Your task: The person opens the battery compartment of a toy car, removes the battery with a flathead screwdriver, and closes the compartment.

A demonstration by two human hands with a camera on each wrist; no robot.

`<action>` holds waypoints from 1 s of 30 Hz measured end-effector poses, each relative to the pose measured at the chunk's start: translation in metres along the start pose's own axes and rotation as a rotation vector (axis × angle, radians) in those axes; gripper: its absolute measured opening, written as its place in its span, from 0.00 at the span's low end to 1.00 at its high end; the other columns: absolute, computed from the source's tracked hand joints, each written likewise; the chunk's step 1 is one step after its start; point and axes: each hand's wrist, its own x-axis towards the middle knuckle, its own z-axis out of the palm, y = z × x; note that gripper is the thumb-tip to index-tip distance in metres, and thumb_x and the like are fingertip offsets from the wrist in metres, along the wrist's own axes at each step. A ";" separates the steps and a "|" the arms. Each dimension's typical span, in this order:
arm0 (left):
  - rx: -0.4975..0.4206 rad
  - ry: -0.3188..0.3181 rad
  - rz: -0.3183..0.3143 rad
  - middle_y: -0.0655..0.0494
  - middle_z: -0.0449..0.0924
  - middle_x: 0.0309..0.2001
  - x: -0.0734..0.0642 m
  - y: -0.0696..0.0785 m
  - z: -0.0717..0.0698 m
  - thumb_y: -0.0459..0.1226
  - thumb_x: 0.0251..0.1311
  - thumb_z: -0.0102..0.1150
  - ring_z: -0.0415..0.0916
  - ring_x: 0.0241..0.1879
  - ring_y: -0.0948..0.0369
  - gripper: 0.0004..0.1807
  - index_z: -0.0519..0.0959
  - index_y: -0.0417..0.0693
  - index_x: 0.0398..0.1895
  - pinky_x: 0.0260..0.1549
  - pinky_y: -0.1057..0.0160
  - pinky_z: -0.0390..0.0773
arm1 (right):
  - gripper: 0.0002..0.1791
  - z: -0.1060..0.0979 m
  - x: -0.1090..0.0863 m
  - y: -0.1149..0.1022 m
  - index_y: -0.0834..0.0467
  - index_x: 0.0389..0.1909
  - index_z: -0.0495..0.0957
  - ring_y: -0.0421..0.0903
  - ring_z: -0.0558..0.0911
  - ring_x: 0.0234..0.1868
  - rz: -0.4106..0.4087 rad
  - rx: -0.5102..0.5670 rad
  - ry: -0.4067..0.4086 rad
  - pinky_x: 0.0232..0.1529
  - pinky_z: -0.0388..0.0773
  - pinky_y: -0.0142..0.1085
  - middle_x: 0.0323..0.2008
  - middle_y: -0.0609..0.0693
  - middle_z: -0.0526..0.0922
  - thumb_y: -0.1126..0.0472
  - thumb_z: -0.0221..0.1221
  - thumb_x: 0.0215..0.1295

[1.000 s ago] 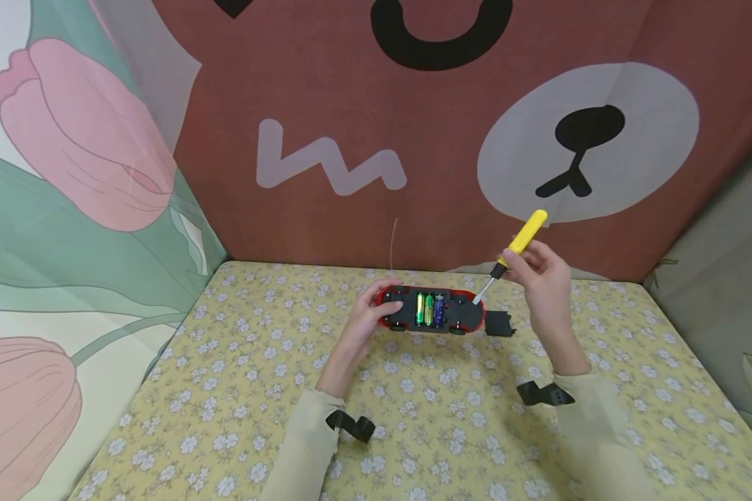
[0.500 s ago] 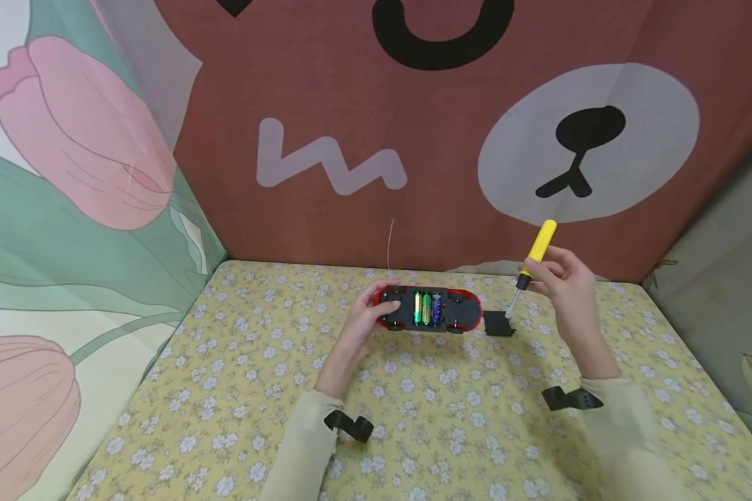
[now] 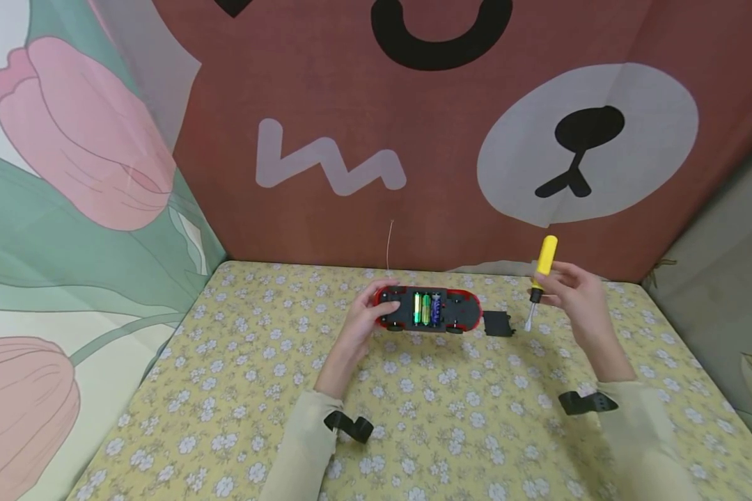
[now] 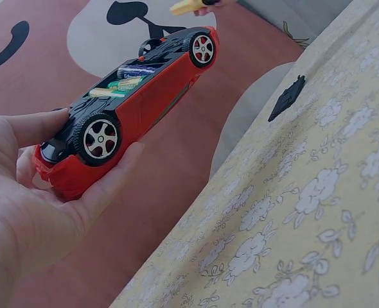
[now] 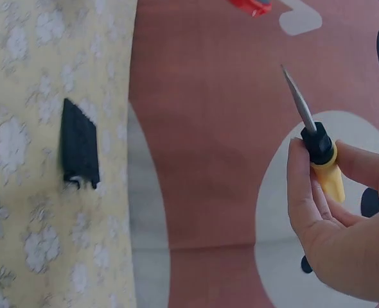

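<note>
A red toy car point(image 3: 466, 311) is held upside down above the table, its black underside facing up. My left hand point(image 3: 360, 316) grips one end, thumb across the chassis. Three batteries point(image 3: 426, 309), two green and one purple, lie side by side in the uncovered compartment; the left wrist view shows the car's silver-spoked wheels point(image 4: 101, 137). My right hand point(image 3: 581, 299) pinches a yellow-handled screwdriver point(image 3: 546, 257) at its black collar, the metal shaft point(image 5: 297, 96) free of the car. A black battery cover point(image 3: 497, 323) lies on the table between car and screwdriver.
A yellow floral cloth point(image 3: 426, 417) covers the table. Behind it hangs a reddish-brown backdrop point(image 3: 326, 229) with a cartoon face, its lower edge meeting the table's far edge. A tulip-print curtain point(image 3: 88, 139) hangs on the left.
My right hand has moved right and slightly down with the screwdriver, its tip leaving the car's end and passing over the battery cover. The screwdriver is more upright. The left hand and car barely shifted.
</note>
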 end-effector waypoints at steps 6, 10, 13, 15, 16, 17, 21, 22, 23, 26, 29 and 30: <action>0.000 0.005 -0.010 0.44 0.77 0.58 0.000 -0.001 -0.001 0.30 0.65 0.63 0.83 0.46 0.57 0.25 0.76 0.42 0.66 0.37 0.60 0.85 | 0.33 -0.008 0.003 0.015 0.73 0.71 0.65 0.29 0.82 0.37 0.046 -0.019 0.003 0.37 0.83 0.26 0.37 0.34 0.79 0.56 0.60 0.76; 0.000 0.009 -0.014 0.44 0.77 0.58 0.000 -0.001 -0.001 0.31 0.65 0.64 0.83 0.46 0.56 0.25 0.77 0.43 0.66 0.38 0.60 0.85 | 0.31 -0.013 0.005 0.023 0.73 0.68 0.67 0.29 0.81 0.35 0.090 -0.047 0.003 0.38 0.83 0.27 0.35 0.31 0.79 0.56 0.60 0.76; 0.001 0.013 -0.014 0.43 0.77 0.58 0.000 -0.001 -0.001 0.31 0.65 0.64 0.83 0.46 0.56 0.24 0.77 0.44 0.65 0.38 0.60 0.85 | 0.32 -0.016 0.006 0.028 0.74 0.69 0.65 0.27 0.81 0.35 0.110 -0.059 -0.009 0.38 0.84 0.28 0.34 0.30 0.79 0.56 0.60 0.76; 0.003 0.017 -0.015 0.44 0.77 0.58 -0.001 0.000 -0.001 0.31 0.65 0.64 0.83 0.46 0.56 0.24 0.78 0.45 0.65 0.37 0.61 0.85 | 0.33 -0.018 0.006 0.031 0.75 0.70 0.64 0.27 0.81 0.35 0.115 -0.068 -0.021 0.38 0.84 0.29 0.34 0.31 0.79 0.56 0.60 0.76; 0.003 0.019 -0.015 0.44 0.77 0.58 -0.001 0.000 -0.001 0.31 0.65 0.64 0.83 0.46 0.56 0.24 0.78 0.45 0.65 0.37 0.61 0.85 | 0.33 -0.019 0.007 0.033 0.75 0.70 0.64 0.28 0.81 0.35 0.116 -0.077 -0.028 0.39 0.84 0.29 0.34 0.32 0.79 0.56 0.59 0.76; 0.006 0.020 -0.014 0.43 0.77 0.58 -0.001 0.000 -0.001 0.31 0.65 0.64 0.83 0.46 0.56 0.24 0.78 0.45 0.65 0.37 0.61 0.85 | 0.33 -0.020 0.007 0.035 0.75 0.71 0.63 0.28 0.81 0.35 0.121 -0.083 -0.032 0.39 0.85 0.30 0.35 0.33 0.79 0.56 0.59 0.77; 0.019 0.020 -0.010 0.43 0.77 0.59 0.000 -0.001 -0.001 0.32 0.66 0.64 0.83 0.46 0.55 0.22 0.78 0.45 0.64 0.38 0.60 0.85 | 0.34 -0.023 0.008 0.042 0.74 0.72 0.62 0.29 0.81 0.34 0.150 -0.113 -0.047 0.41 0.85 0.33 0.40 0.40 0.78 0.56 0.59 0.77; 0.021 0.019 -0.008 0.43 0.77 0.59 0.000 -0.001 -0.001 0.32 0.66 0.64 0.83 0.46 0.55 0.22 0.79 0.45 0.64 0.38 0.60 0.85 | 0.35 -0.024 0.008 0.044 0.74 0.72 0.62 0.28 0.81 0.34 0.160 -0.118 -0.049 0.41 0.86 0.33 0.41 0.42 0.78 0.55 0.59 0.77; 0.023 0.017 -0.008 0.43 0.77 0.59 0.000 -0.001 -0.001 0.32 0.66 0.64 0.83 0.46 0.55 0.22 0.78 0.45 0.64 0.38 0.60 0.85 | 0.35 -0.024 0.008 0.046 0.74 0.73 0.61 0.28 0.81 0.34 0.170 -0.122 -0.050 0.42 0.86 0.34 0.43 0.44 0.78 0.55 0.59 0.77; 0.022 0.012 -0.012 0.43 0.78 0.59 0.000 -0.001 -0.001 0.32 0.66 0.64 0.83 0.46 0.56 0.23 0.78 0.45 0.65 0.38 0.60 0.85 | 0.36 -0.027 0.009 0.051 0.75 0.73 0.61 0.29 0.82 0.33 0.187 -0.133 -0.051 0.43 0.86 0.37 0.46 0.50 0.78 0.55 0.59 0.77; 0.019 0.010 -0.017 0.44 0.78 0.59 0.000 0.000 -0.001 0.32 0.66 0.64 0.83 0.46 0.56 0.25 0.77 0.44 0.67 0.38 0.60 0.85 | 0.36 -0.028 0.009 0.057 0.76 0.72 0.61 0.29 0.82 0.32 0.196 -0.155 -0.049 0.44 0.86 0.39 0.49 0.56 0.78 0.55 0.60 0.76; 0.017 0.008 -0.017 0.44 0.78 0.59 0.000 0.000 -0.001 0.32 0.66 0.64 0.83 0.46 0.56 0.25 0.76 0.44 0.67 0.38 0.60 0.85 | 0.36 -0.029 0.009 0.059 0.76 0.72 0.62 0.29 0.82 0.32 0.202 -0.163 -0.048 0.44 0.87 0.40 0.49 0.58 0.78 0.55 0.60 0.76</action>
